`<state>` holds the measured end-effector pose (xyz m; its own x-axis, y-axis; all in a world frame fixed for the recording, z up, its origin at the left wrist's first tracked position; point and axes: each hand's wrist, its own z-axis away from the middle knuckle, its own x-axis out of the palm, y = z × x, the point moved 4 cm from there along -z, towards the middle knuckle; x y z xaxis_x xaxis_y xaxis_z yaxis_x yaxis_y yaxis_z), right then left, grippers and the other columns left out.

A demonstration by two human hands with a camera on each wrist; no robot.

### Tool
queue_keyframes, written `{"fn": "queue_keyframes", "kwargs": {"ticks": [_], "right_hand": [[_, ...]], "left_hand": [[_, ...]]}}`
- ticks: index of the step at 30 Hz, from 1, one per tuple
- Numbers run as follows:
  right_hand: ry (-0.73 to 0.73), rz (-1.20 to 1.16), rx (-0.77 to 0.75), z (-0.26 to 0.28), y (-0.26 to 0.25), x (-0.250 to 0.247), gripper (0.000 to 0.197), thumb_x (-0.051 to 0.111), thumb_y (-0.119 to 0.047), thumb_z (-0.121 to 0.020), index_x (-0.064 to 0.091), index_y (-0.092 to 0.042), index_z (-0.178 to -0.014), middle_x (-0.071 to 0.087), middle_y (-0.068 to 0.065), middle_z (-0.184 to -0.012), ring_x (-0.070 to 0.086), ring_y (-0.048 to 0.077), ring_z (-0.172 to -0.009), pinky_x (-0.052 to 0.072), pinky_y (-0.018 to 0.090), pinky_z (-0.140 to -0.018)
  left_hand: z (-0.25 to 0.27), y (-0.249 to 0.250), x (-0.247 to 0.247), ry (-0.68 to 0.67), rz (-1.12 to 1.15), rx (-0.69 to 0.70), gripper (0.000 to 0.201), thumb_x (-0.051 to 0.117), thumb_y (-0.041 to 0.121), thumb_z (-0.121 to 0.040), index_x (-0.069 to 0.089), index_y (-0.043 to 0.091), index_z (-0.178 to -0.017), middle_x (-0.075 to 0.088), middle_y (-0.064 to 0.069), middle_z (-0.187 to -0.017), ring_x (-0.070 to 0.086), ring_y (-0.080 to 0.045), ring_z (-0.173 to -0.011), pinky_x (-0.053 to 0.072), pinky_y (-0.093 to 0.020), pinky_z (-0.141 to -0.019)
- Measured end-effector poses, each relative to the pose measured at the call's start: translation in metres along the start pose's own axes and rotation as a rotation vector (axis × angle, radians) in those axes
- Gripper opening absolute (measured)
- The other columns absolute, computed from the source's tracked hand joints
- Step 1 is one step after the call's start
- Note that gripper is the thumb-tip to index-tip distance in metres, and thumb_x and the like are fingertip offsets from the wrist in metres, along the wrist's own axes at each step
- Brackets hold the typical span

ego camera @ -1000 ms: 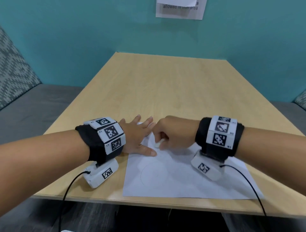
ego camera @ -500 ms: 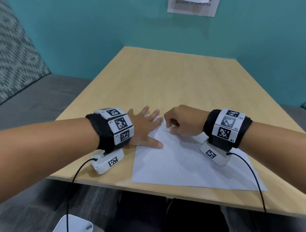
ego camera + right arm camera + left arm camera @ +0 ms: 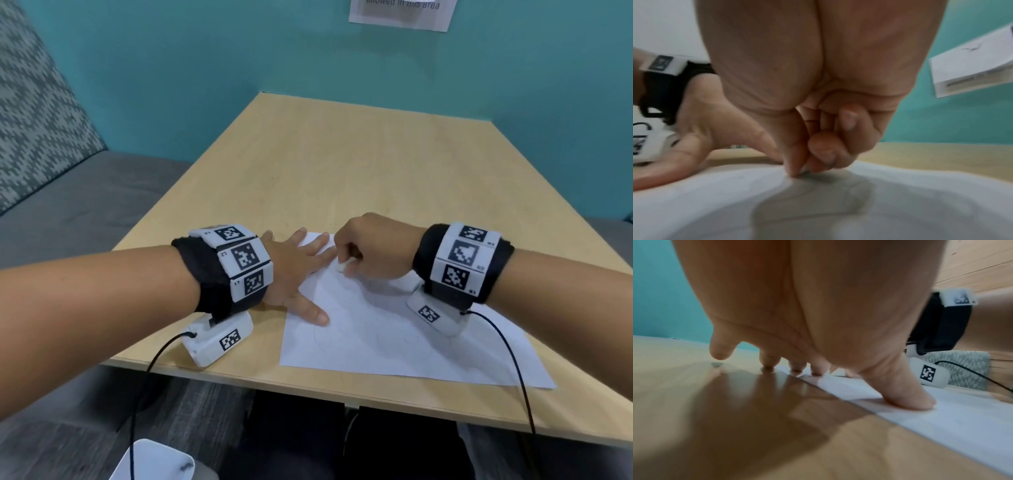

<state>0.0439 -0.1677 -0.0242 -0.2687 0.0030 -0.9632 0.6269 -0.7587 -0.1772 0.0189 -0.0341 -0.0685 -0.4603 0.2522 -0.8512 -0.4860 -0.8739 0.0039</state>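
Left hand (image 3: 291, 270): open, palm down, fingers spread and straight at the 10 o'clock corner of the paper (image 3: 394, 346). In the left wrist view the thumb (image 3: 906, 395) and two fingertips press on the sheet, while the outer fingers stand on the bare counter (image 3: 342, 164). It holds nothing and only pins the sheet.

Paper: lies flat at the counter's 6 o'clock edge. Faint pencil circles show near its middle and toward 7 o'clock.

Eraser (image 3: 344, 265): a small white piece, judged to be an eraser. Its tip touches the sheet near 11 o'clock, just beside the left fingertips.

Right hand (image 3: 373, 250): curled tight, with thumb and fingertips pinching the eraser, which is mostly hidden inside the grip. Its wrist unit (image 3: 435, 315) sits over the sheet at 2 o'clock, and the cable (image 3: 507, 349) trails across toward 5 o'clock.

Risks, as judged:
- The sheet is pinned on one side only, so a stroke driven toward 9 o'clock, into the pinning hand, could buckle or crease it.
- Little of the eraser protrudes, so a nail could scrape the paper or the piece could slip from the pinch.
- The wrist unit or cable could drag across the sheet and smear the pencil lines.
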Motion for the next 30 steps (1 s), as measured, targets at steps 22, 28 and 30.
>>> {"fn": "queue_keyframes", "kwargs": {"ticks": [22,28,30], "right_hand": [[-0.130,-0.009,-0.129,0.017,-0.029,0.017,0.006,0.065,-0.016,-0.081,0.060,-0.013,-0.083,0.057,-0.002,-0.071,0.049,0.013,-0.062,0.043,0.027,-0.061],[-0.005,0.057,0.028,0.007,0.010,-0.003,0.008,0.062,-0.016,-0.080,0.057,-0.020,-0.076,0.052,-0.011,-0.064,0.054,0.019,-0.067,0.040,0.024,-0.060],[-0.072,0.043,-0.072,0.015,-0.010,0.008,0.008,0.063,-0.015,-0.081,0.056,-0.020,-0.079,0.049,-0.014,-0.063,0.049,0.010,-0.061,0.038,0.023,-0.058]], "left_hand": [[-0.001,-0.001,0.000,-0.003,0.012,0.021,0.102,0.050,0.085,-0.073,0.000,0.045,-0.153,-0.030,0.009,-0.161,-0.021,-0.029,-0.150,0.003,-0.069,-0.114],[-0.003,-0.001,0.002,-0.009,-0.049,-0.027,0.119,0.045,0.088,-0.072,-0.024,0.034,-0.153,-0.030,0.009,-0.161,-0.021,-0.026,-0.150,0.006,-0.066,-0.115],[-0.003,-0.001,0.002,0.009,-0.038,-0.014,0.116,0.046,0.088,-0.072,-0.017,0.037,-0.155,-0.028,0.008,-0.162,-0.019,-0.026,-0.151,0.007,-0.066,-0.114]]}}
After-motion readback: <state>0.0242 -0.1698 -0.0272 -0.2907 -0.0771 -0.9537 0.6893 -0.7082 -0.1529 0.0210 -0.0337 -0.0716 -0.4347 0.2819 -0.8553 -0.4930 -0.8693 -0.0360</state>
